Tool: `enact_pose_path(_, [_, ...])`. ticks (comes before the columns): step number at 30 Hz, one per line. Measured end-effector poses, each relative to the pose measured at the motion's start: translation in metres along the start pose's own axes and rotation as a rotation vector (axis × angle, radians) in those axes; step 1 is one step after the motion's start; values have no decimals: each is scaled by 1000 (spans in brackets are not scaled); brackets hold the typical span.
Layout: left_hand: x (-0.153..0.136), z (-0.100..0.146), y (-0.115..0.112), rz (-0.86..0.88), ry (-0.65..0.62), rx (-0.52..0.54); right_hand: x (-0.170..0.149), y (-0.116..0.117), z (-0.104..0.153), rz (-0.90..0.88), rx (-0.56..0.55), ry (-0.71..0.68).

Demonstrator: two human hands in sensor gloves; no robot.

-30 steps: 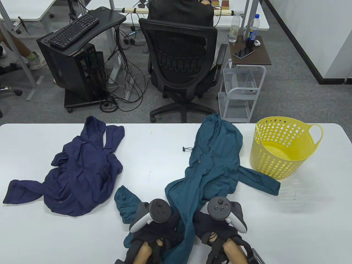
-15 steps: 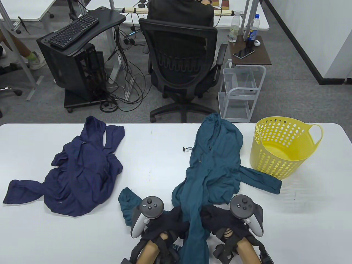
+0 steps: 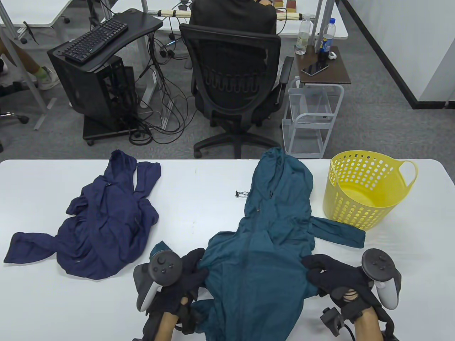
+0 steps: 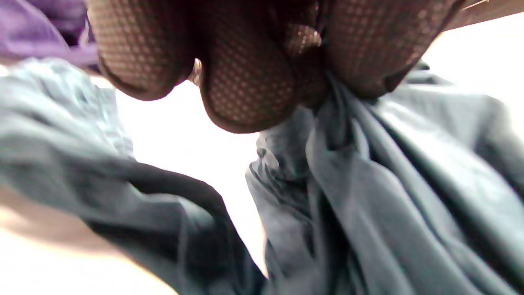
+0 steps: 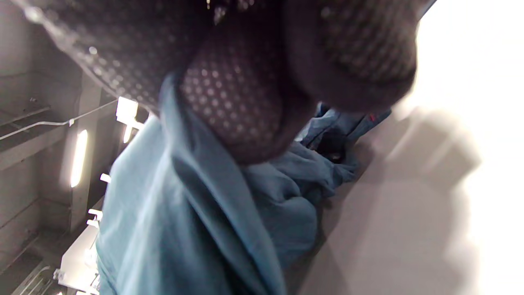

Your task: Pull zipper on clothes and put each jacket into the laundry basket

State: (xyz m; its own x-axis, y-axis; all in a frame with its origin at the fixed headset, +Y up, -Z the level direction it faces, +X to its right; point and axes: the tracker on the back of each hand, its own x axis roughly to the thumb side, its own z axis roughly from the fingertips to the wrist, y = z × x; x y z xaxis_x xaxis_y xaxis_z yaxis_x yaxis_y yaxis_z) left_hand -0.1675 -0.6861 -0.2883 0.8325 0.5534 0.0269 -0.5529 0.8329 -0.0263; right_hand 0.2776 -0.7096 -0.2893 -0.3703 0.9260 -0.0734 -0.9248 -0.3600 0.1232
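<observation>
Gripping opposite lower edges of the teal jacket (image 3: 263,248), the left hand (image 3: 185,280) and right hand (image 3: 337,280) had drawn apart, spreading it flat on the table (image 3: 213,184) beside the yellow laundry basket (image 3: 366,191), probably readying its front for zipping

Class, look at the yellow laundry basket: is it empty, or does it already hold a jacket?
Empty. The yellow laundry basket shows only its bare inside; the teal jacket and navy jacket both lie on the table.
</observation>
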Motion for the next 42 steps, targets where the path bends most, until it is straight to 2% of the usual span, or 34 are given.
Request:
enact_pose_path(1, [3,1,0,-47,-13,-8,-4,-5,1,38,0,25])
enact_pose_path(3, [11,0,-8,-87,-62,-101,-12,-6,0,140,19,97])
enact_pose_path(5, [22,-1,-24,-169,-123,-199,-21,1,-5,363,16,226])
enact_pose_path(8, [30,-1,-51,-295,-190,-465,-24,16,-8,657,6,393])
enact_pose_path(10, [30,-2,-63,-295,-202,-522,-11,22,-6,741,-84,357])
enact_pose_path(12, [30,-2,-71,-264,-207,-551,12,29,-2,743,-189,285])
enact_pose_path(14, [32,-3,-77,-256,-211,-580,43,47,2,714,-237,126])
enact_pose_path(16, [33,-3,-79,-259,-211,-585,69,70,2,699,-195,13])
enact_pose_path(19, [31,-3,-75,-263,-201,-570,94,108,-9,732,-119,-49])
enact_pose_path(21, [27,-3,-65,-259,-176,-511,103,138,-22,801,-57,-54])
enact_pose_path(24, [15,-6,-46,-270,-90,-386,92,175,-46,916,53,-31])
enact_pose_path(27, [3,-9,-38,-340,17,-258,65,198,-61,1022,192,51])
enact_pose_path(29, [-1,-12,-41,-410,59,-220,49,202,-64,1064,235,98])
enact_pose_path(31, [-3,-16,-51,-477,81,-229,33,203,-65,1054,266,139])
enact_pose_path(32, [-4,-18,-56,-486,75,-254,28,202,-65,1043,276,149])
enact_pose_path(34, [-5,-20,-75,-457,24,-392,20,199,-63,1030,271,144])
enact_pose_path(36, [-3,-21,-86,-427,7,-461,17,198,-61,1019,277,131])
enact_pose_path(38, [0,-23,-100,-495,22,-495,13,196,-58,1019,288,128])
enact_pose_path(39, [1,-23,-102,-539,29,-484,12,195,-57,1017,288,126])
enact_pose_path(41, [7,-24,-102,-657,28,-346,8,191,-55,1013,286,127])
enact_pose_path(42, [8,-24,-100,-692,28,-313,6,189,-54,1014,283,126])
